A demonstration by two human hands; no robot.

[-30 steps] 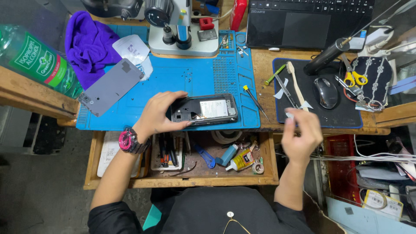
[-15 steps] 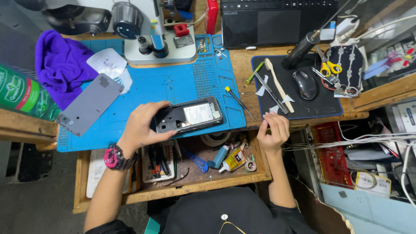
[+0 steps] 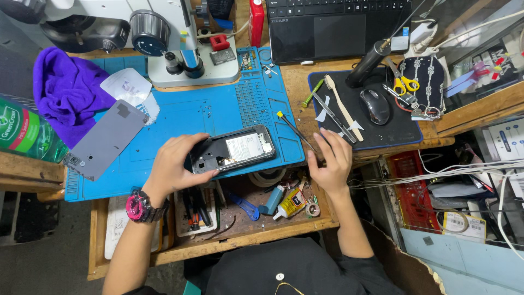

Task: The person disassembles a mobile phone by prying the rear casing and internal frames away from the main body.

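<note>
phone: we hold the opened phone (image 3: 232, 151) on the blue mat (image 3: 180, 117), near its front edge, back side up, battery and insides exposed, rear cover off.
left hand: our left hand (image 3: 174, 166) is clamped on the phone's left end, fingers curled over the frame, thumb at the near edge.
right hand: our right hand (image 3: 330, 161) rests at the table (image 3: 292, 90) edge just right of the mat, fingers spread and loose, holding nothing we can make out; fingertips near the screwdriver (image 3: 292, 127) and tweezers (image 3: 333, 117).
slip risk: one-hand grip only. If we pry or push from the right, the phone could pivot off the mat edge and into the open drawer (image 3: 240, 218) below.
battery risk: cell is bare. The metal screwdriver tip lies just beside the phone; a careless reach could likely nick the battery or short the board.
small parts: any loose screws are too small to see; a sweep of the right hand could knock them into the drawer clutter.
glue: glue tube (image 3: 289, 205) lies in the drawer under the phone's edge; cap state we cannot tell.
back cover: grey cover (image 3: 106, 139) lies well apart on the mat's left, overhanging its edge beside the purple cloth (image 3: 68, 93); an elbow nudge could probably drop it.
</note>
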